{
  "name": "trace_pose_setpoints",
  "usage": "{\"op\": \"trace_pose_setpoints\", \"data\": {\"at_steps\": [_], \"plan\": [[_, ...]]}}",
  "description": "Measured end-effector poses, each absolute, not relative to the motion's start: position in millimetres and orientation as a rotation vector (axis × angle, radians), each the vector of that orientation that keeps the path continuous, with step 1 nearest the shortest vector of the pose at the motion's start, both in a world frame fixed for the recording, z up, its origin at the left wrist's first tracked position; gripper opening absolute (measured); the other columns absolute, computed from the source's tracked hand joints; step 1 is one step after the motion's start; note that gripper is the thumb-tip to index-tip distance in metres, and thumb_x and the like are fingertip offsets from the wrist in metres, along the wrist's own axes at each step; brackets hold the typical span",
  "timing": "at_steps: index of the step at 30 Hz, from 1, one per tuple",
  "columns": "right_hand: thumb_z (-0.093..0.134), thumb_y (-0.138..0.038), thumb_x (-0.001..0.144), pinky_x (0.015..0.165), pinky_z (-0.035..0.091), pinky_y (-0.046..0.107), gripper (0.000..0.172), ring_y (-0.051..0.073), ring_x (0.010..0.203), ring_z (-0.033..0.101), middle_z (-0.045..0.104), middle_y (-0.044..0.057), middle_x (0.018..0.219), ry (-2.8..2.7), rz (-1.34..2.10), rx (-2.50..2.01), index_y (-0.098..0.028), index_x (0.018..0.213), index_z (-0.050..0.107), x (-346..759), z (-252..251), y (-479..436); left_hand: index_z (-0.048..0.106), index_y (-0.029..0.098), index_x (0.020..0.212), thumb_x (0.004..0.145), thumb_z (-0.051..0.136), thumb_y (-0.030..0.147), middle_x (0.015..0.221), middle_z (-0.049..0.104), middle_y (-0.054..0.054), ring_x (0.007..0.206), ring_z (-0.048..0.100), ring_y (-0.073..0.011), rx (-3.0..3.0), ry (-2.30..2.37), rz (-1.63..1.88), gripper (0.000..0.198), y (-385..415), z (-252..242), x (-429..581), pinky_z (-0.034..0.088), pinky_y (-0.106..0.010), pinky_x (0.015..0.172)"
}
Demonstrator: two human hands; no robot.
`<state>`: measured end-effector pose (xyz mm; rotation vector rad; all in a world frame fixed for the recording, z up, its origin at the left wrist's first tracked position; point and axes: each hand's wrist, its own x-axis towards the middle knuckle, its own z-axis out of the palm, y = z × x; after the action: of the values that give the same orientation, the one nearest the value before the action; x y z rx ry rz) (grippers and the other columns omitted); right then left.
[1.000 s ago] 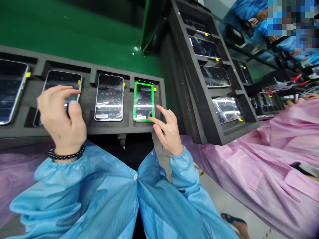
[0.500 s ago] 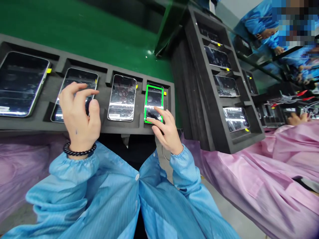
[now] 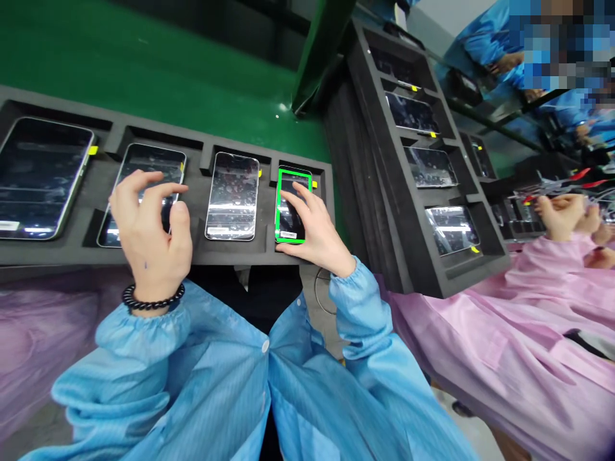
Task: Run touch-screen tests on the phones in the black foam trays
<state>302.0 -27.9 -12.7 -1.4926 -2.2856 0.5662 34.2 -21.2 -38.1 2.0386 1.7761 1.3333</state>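
Observation:
A black foam tray [image 3: 192, 253] in front of me holds several phones lying face up in slots. My right hand [image 3: 314, 227] rests on the rightmost phone [image 3: 289, 221], whose screen shows a green border; its fingers are spread, with a fingertip on the glass. My left hand [image 3: 148, 234], with a black bead bracelet at the wrist, hovers with curled, parted fingers over the second phone [image 3: 144, 169] and holds nothing. Between the two lies a third phone [image 3: 233, 197] with a bright reflective screen. A larger phone [image 3: 41, 176] fills the far left slot.
A second foam tray [image 3: 451, 266] with phones stands tilted at my right on a stack of trays. A green conveyor belt [image 3: 144, 70] runs behind. A person in a pink smock [image 3: 528, 320] works close on my right; others in blue are farther back.
My right hand slid up the green-bordered phone from its lower edge to its upper half. My left hand stayed over the second phone. The view shifted slightly.

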Motion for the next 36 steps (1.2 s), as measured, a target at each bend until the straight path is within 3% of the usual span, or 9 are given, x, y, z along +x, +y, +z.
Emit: {"op": "trace_pose_setpoints", "data": {"at_steps": [4,8,10,13,15,22,30,36], "plan": [[0.075,-0.034,0.076,0.126,0.02,0.06,0.087,0.034,0.154,0.027,0.027,0.015,0.167,-2.349,0.502,-1.517,-0.023,0.154,0.037,295,-12,-22,0.071,0.01,0.115,0.093,0.052,0.029,0.133,0.06,-0.02,0.133,0.051,-0.0365,2.027,1.795,1.328,0.034,-21,-39,34,0.037,-0.054,0.114],[0.067,-0.03,0.08,0.126,0.02,0.06,0.077,0.032,0.154,0.029,0.031,0.015,0.166,-2.274,0.515,-1.522,-0.022,0.152,0.042,298,-12,-33,0.071,0.011,0.114,0.092,0.054,0.027,0.133,0.059,-0.02,0.133,0.051,-0.0362,2.026,1.805,1.325,0.033,-21,-39,35,0.037,-0.055,0.114],[0.064,-0.032,0.086,0.126,0.02,0.06,0.061,0.03,0.154,0.031,0.033,0.013,0.165,-2.27,0.532,-1.439,-0.024,0.145,0.051,303,-10,-41,0.071,0.012,0.114,0.091,0.055,0.026,0.133,0.059,-0.019,0.133,0.051,-0.0359,2.029,1.808,1.322,0.032,-21,-38,35,0.036,-0.054,0.114],[0.06,-0.034,0.095,0.127,0.019,0.059,0.028,0.028,0.149,0.039,0.041,0.007,0.162,-2.276,0.443,-1.371,-0.028,0.12,0.072,312,-7,-56,0.071,0.014,0.114,0.09,0.056,0.025,0.134,0.059,-0.016,0.134,0.051,-0.0348,2.02,1.814,1.303,0.031,-21,-37,35,0.036,-0.054,0.115],[0.059,-0.034,0.097,0.127,0.018,0.061,0.021,0.027,0.145,0.044,0.047,0.005,0.159,-2.292,0.337,-1.382,-0.03,0.109,0.076,315,-8,-64,0.071,0.015,0.113,0.089,0.056,0.026,0.134,0.059,-0.016,0.134,0.05,-0.0345,2.012,1.824,1.3,0.03,-21,-37,35,0.036,-0.053,0.115],[0.057,-0.038,0.099,0.126,0.021,0.062,0.027,0.028,0.142,0.046,0.048,0.007,0.158,-2.401,0.267,-1.389,-0.03,0.117,0.075,313,-15,-72,0.071,0.017,0.112,0.088,0.057,0.024,0.134,0.06,-0.014,0.134,0.051,-0.0337,2.009,1.829,1.304,0.028,-21,-36,37,0.036,-0.053,0.115],[0.052,-0.034,0.102,0.126,0.025,0.06,0.028,0.027,0.137,0.051,0.054,0.008,0.153,-2.269,0.217,-1.394,-0.028,0.106,0.079,315,-13,-71,0.071,0.016,0.111,0.089,0.058,0.023,0.134,0.059,-0.015,0.134,0.051,-0.0335,2.027,1.828,1.301,0.027,-21,-37,36,0.036,-0.053,0.115],[0.051,-0.039,0.103,0.126,0.023,0.06,0.031,0.027,0.14,0.048,0.049,0.008,0.157,-2.372,0.28,-1.391,-0.029,0.121,0.074,312,-18,-70,0.071,0.013,0.111,0.089,0.057,0.023,0.134,0.059,-0.019,0.134,0.051,-0.0359,2.036,1.833,1.289,0.028,-21,-37,36,0.037,-0.055,0.114]]}}
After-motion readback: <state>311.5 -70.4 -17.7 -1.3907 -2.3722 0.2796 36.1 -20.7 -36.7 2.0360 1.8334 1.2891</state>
